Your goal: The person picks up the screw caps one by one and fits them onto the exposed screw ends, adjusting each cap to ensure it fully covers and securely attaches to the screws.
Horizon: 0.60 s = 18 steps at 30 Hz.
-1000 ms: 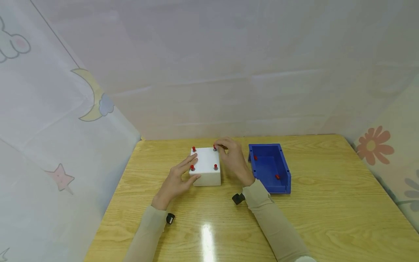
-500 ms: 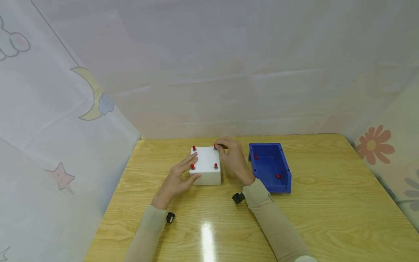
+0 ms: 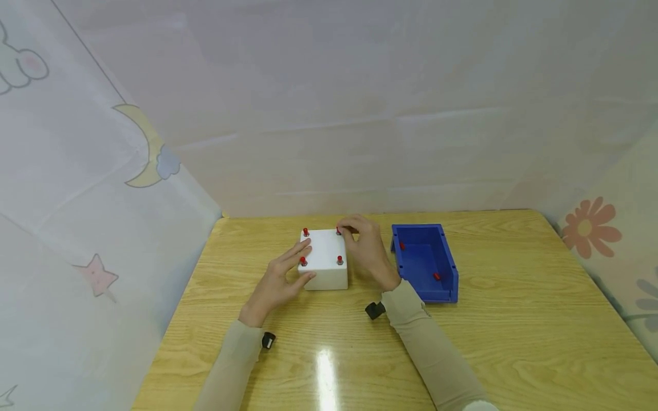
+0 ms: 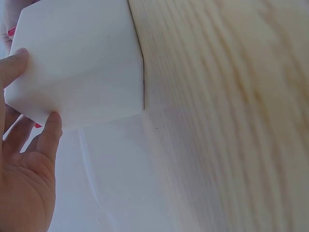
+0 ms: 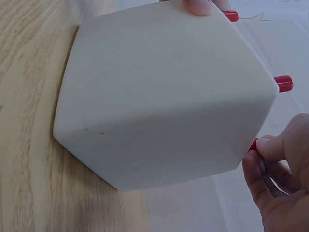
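Observation:
A white box (image 3: pixel 329 250) stands on the table, a small red cap on a metal base at each top corner. My left hand (image 3: pixel 277 282) holds the box at its left side, fingers over the top and thumb (image 4: pixel 50 128) against a side face. Between thumb and forefinger my right hand (image 3: pixel 367 248) pinches the far right red cap (image 5: pixel 253 144), which the fingers partly hide. The near right cap (image 3: pixel 340 260), near left cap (image 3: pixel 303 261) and far left cap (image 3: pixel 305 232) stand upright, untouched by the right hand.
A blue open-front bin (image 3: pixel 451 268) sits right of the box, behind the right wrist. Inside it lie two loose red caps, one near the front (image 3: pixel 437 276) and one by the left wall (image 3: pixel 402 246). The wooden table (image 3: pixel 514 319) ends at a cloth backdrop (image 3: pixel 360 142).

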Available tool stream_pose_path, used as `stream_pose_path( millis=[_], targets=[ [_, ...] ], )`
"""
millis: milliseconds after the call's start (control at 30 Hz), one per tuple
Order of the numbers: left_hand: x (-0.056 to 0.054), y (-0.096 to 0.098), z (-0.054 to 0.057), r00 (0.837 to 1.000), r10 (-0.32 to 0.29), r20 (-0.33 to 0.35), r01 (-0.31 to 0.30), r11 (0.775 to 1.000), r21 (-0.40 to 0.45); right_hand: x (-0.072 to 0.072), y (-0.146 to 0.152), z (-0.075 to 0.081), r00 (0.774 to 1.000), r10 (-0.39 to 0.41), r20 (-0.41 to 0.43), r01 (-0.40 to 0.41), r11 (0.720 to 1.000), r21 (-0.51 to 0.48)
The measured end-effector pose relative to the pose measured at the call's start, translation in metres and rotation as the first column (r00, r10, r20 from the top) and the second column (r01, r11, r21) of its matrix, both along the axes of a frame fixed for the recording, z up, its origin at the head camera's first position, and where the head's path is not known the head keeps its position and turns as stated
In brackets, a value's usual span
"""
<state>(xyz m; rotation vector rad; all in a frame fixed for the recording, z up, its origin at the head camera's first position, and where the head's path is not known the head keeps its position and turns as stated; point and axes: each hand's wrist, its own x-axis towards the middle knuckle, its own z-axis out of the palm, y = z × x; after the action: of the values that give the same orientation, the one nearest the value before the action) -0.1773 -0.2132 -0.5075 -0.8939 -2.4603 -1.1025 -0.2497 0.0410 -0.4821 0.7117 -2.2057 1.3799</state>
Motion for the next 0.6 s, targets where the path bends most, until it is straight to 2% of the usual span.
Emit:
stream_pose_path(
  millis=[100, 400, 600],
  targets=[
    [-0.0001, 0.0003, 0.0, 1.0, 0.002, -0.001, -0.002, 1.0, -0.002, 0.0001, 0.0001, 0.0003, 1.0, 0.002, 0.011, -0.002, 1.0, -0.001],
    [-0.0011, 0.0012, 0.0006, 1.0, -0.006, -0.022, 0.006, 1.0, 0.001, -0.0011, 0.0001, -0.0018, 1.0, -0.008, -0.03, 0.008, 1.0, 0.016],
    [0.0, 0.0011, 0.0004, 1.0, -0.009, -0.021, 0.009, 1.0, 0.003, 0.0001, -0.001, -0.0019, 1.0, -0.002, -0.007, 0.002, 1.0, 0.009]
  ],
)
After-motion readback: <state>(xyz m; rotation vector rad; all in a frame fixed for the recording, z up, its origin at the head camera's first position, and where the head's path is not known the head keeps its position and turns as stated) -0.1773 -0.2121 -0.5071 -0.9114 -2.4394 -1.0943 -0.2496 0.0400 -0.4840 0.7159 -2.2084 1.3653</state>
